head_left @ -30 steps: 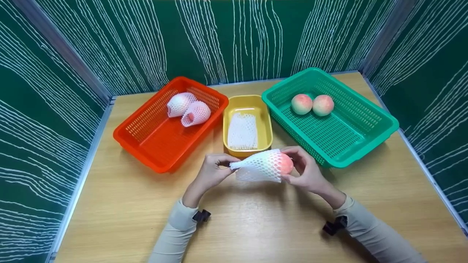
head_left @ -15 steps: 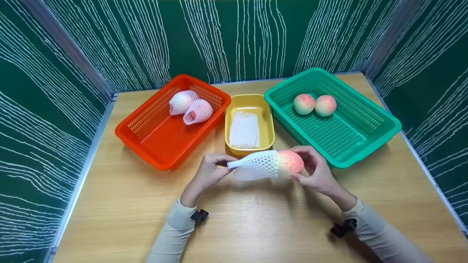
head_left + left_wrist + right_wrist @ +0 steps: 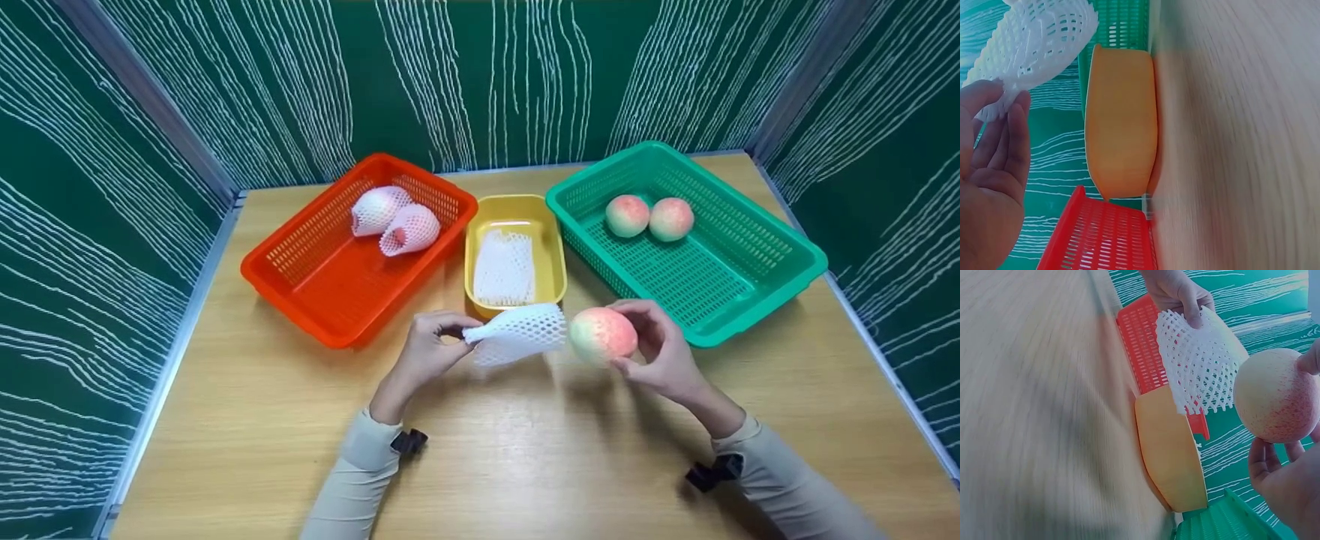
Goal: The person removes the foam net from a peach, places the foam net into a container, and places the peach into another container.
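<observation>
My left hand (image 3: 429,351) pinches the gathered end of a white foam fruit net (image 3: 526,330) over the table, in front of the yellow container. The net's mouth spreads toward the right; in the left wrist view the net (image 3: 1044,42) rises from between thumb and fingers. My right hand (image 3: 670,358) holds a pink and cream peach (image 3: 604,334) between thumb and fingers. A narrow gap separates the bare peach from the net's mouth in the head view. From the right wrist, the peach (image 3: 1275,396) appears close beside the net (image 3: 1202,363).
A red basket (image 3: 315,300) at the left holds two peaches in foam nets (image 3: 411,229). Flat white foam nets (image 3: 504,268) lie in the yellow container (image 3: 555,289). Two bare peaches (image 3: 649,217) sit in the green basket (image 3: 750,300) at the right. Green walls enclose the table.
The peach, partly inside the net a second ago, has come out of its mouth as my right hand moved to the right. My left hand keeps its pinch on the net.
</observation>
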A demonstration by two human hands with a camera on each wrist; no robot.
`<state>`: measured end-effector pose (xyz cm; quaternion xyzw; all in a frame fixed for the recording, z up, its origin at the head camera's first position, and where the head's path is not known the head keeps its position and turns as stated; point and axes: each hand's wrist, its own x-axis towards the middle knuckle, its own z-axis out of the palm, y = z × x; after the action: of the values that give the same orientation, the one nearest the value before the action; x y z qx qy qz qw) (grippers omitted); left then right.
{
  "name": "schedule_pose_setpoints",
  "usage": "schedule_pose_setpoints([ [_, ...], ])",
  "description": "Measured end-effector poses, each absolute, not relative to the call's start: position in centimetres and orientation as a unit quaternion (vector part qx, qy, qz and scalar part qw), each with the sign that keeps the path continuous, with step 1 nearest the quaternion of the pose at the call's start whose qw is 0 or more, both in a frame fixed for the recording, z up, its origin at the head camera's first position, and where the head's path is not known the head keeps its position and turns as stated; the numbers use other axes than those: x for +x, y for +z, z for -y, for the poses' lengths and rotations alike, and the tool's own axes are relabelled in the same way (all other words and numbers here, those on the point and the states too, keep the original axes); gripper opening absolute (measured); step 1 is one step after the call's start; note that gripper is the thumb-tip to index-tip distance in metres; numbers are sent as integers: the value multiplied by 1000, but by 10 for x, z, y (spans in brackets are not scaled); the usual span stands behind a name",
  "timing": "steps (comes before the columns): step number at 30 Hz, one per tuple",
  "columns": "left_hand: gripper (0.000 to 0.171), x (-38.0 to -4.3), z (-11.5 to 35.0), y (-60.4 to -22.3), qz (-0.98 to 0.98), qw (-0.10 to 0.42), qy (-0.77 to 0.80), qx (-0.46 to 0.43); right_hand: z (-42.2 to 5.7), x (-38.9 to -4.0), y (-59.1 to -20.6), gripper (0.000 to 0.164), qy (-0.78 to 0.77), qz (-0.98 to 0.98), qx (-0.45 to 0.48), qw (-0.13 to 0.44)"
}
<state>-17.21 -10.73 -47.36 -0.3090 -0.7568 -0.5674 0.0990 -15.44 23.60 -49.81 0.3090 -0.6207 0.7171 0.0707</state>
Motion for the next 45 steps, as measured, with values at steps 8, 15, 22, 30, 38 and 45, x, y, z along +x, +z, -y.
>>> schedule_pose_setpoints([
  [8, 18, -175, 101, -466, 746, 190, -568, -291, -237, -151, -498, 64, 726, 618, 293, 73],
  [15, 21, -200, 96, -486, 752, 296, -521, -275, -235, -149, -500, 64, 735, 610, 287, 76],
  [22, 17, -215, 81, -479, 786, 366, -428, -256, -233, -147, -500, 63, 737, 608, 286, 81],
  [30, 14, -245, 57, -475, 808, 443, -274, -275, -235, -144, -501, 63, 740, 609, 275, 80],
  [38, 13, -264, 37, -489, 823, 461, -177, -279, -235, -144, -504, 63, 743, 610, 267, 75],
  [45, 11, -270, 23, -501, 855, 424, -135, -266, -235, -143, -505, 63, 744, 609, 263, 76],
])
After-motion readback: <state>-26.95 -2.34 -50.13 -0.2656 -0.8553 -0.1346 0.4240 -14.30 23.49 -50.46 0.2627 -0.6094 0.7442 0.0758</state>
